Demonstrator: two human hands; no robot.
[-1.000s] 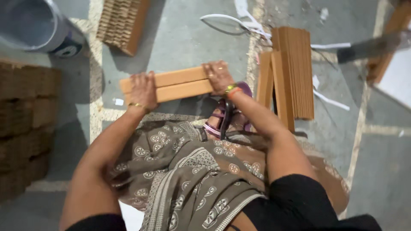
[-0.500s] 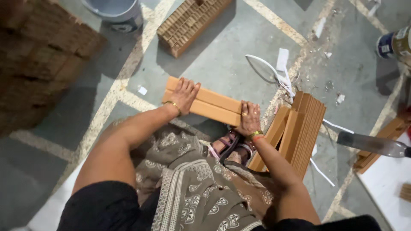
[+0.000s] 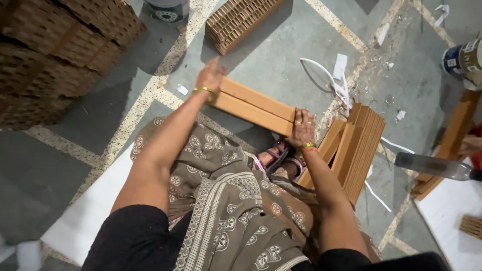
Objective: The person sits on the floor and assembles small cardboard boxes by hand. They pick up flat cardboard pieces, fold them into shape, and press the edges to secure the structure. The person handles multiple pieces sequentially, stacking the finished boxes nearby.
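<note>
From the head view I see my left hand [image 3: 210, 78] pressed on the far end of a long bundle of flat orange-brown strips [image 3: 253, 105], its fingers held together and pointing away from me, the thumb apart at the side. My right hand [image 3: 303, 128] clasps the near end of the same bundle, fingers curled over its squared-off edge and pinching it. The bundle lies slantwise on the grey concrete floor [image 3: 281, 55], just beyond my sandalled foot [image 3: 278, 158]. The strips look smooth, straight-edged and rectangular, layered one on another.

Just beside my right wrist, a second stack of like strips [image 3: 359, 145] stands on edge, fanned slightly. White plastic strapping [image 3: 329, 80] loops loosely on the floor behind it. Near the floor's top edge lies a ribbed, corrugated block [image 3: 241, 20]; along the left edge stand rough brown stacked bundles [image 3: 55, 55]. My patterned brown cloth [image 3: 236, 200] covers my lap, and a white sheet [image 3: 90, 206] lies under my left side.
</note>
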